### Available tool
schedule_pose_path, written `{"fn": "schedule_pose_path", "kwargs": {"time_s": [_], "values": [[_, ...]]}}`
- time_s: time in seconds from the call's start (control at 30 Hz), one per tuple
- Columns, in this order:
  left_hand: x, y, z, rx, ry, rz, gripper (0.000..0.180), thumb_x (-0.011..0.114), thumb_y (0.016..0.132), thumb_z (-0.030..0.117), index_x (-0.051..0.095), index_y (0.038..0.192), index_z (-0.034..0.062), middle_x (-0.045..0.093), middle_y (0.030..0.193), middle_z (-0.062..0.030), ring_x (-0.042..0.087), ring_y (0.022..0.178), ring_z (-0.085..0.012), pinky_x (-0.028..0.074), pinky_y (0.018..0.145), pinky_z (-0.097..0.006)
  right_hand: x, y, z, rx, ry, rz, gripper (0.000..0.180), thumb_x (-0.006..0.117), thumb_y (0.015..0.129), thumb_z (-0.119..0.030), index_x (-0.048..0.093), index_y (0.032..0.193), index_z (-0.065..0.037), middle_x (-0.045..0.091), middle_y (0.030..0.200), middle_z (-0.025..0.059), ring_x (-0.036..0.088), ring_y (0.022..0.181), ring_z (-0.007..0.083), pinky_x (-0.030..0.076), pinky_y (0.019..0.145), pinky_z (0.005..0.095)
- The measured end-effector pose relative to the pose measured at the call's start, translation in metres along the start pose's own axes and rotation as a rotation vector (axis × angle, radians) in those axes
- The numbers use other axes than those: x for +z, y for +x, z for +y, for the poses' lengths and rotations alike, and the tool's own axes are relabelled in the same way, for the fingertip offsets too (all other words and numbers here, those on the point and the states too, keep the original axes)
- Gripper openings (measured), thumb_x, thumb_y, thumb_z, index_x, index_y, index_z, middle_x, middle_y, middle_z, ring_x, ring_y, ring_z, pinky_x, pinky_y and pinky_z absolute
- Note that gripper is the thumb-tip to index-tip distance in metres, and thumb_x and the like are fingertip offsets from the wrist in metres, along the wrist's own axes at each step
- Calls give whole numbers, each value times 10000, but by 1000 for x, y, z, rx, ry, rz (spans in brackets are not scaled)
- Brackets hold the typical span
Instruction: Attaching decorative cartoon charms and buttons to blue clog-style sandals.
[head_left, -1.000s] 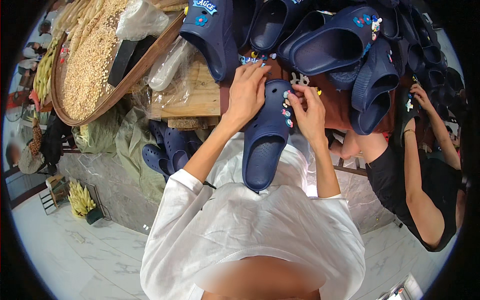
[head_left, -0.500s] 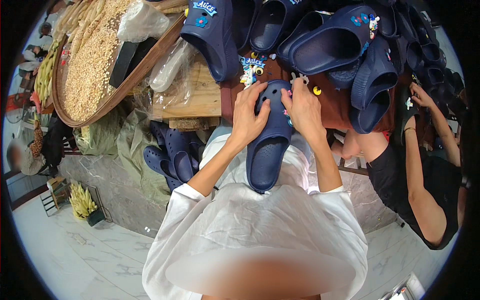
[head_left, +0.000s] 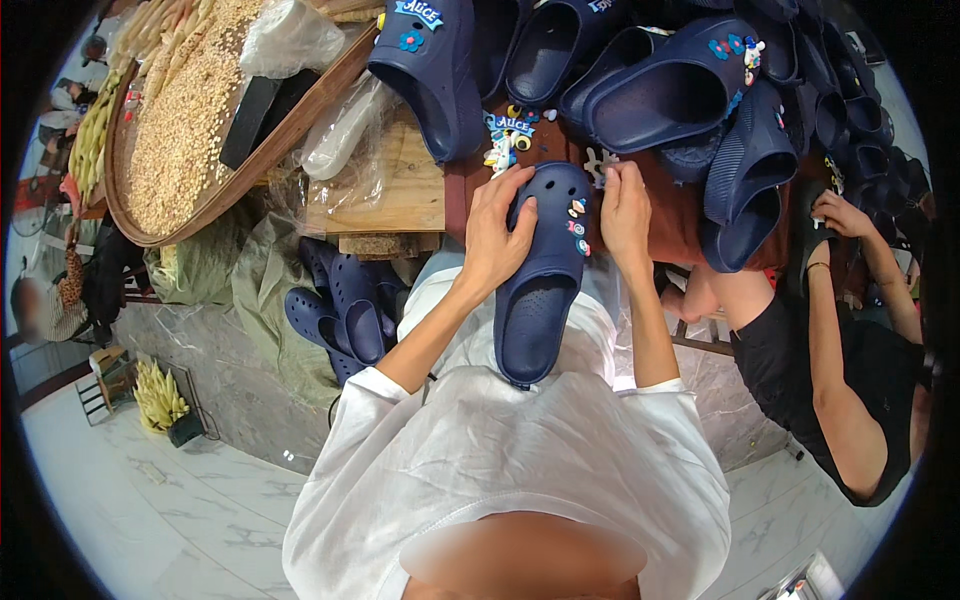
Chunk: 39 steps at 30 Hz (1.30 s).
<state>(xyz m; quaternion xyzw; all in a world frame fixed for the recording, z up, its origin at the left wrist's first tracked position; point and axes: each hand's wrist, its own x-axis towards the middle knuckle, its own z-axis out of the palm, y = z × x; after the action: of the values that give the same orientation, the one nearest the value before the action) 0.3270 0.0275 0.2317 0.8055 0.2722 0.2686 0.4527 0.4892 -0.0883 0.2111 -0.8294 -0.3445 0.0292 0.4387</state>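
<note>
I hold a navy clog (head_left: 545,270) in both hands, its long axis running twelve to six, toe at twelve over the counter (head_left: 400,195) edge, heel against my shirt. My left hand (head_left: 497,240) wraps the toe's nine o'clock side; my right hand (head_left: 623,212) pinches the three o'clock edge, beside small coloured charms (head_left: 578,226) on the upper. At twelve lie loose charms (head_left: 508,135) and piled navy clogs (head_left: 660,85). At ten sits a round basket of grain (head_left: 190,110); clear plastic bags (head_left: 345,135) lie between. At three, another person's hand (head_left: 838,212).
</note>
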Motion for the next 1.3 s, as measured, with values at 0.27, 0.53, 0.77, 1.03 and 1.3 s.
{"fn": "schedule_pose_path", "kwargs": {"time_s": [0.27,0.53,0.77,1.03,1.3], "values": [[-14,-8,14,8,-22,-43,383,614,920,177,592,1274,32,555,1341,-216,502,1231,-386,391,1054,-442,-16,-5,-20,119,58,-113,340,666,933,-332,548,933,-13,650,806,135,649,711,213,490,638,353],[-10,-38,31,195,60,-160,535,698,851,261,563,1307,14,493,1382,-216,435,1302,-427,353,1080,-505,-32,-1,-50,283,6,-460,483,718,862,-450,496,809,-23,654,694,171,683,628,265,508,569,383],[-3,-41,26,199,80,-113,550,676,848,294,569,1316,25,504,1396,-192,439,1316,-406,357,1085,-486,-27,-2,-55,-93,-292,-389,313,596,927,-279,505,857,13,644,790,258,641,728,462,496,643,530],[-3,-41,25,211,124,-86,531,686,827,286,596,1285,31,527,1370,-186,458,1295,-402,367,1074,-485,-27,-12,-22,-155,97,-310,214,490,1001,-225,501,959,-15,616,748,213,616,651,432,501,611,472],[-1,-41,27,209,96,-79,519,678,834,298,605,1273,32,536,1359,-187,464,1282,-407,365,1071,-485,-3,1,24,134,-86,-51,249,443,1041,-257,531,989,-30,631,760,203,634,756,423,489,695,480]]}}
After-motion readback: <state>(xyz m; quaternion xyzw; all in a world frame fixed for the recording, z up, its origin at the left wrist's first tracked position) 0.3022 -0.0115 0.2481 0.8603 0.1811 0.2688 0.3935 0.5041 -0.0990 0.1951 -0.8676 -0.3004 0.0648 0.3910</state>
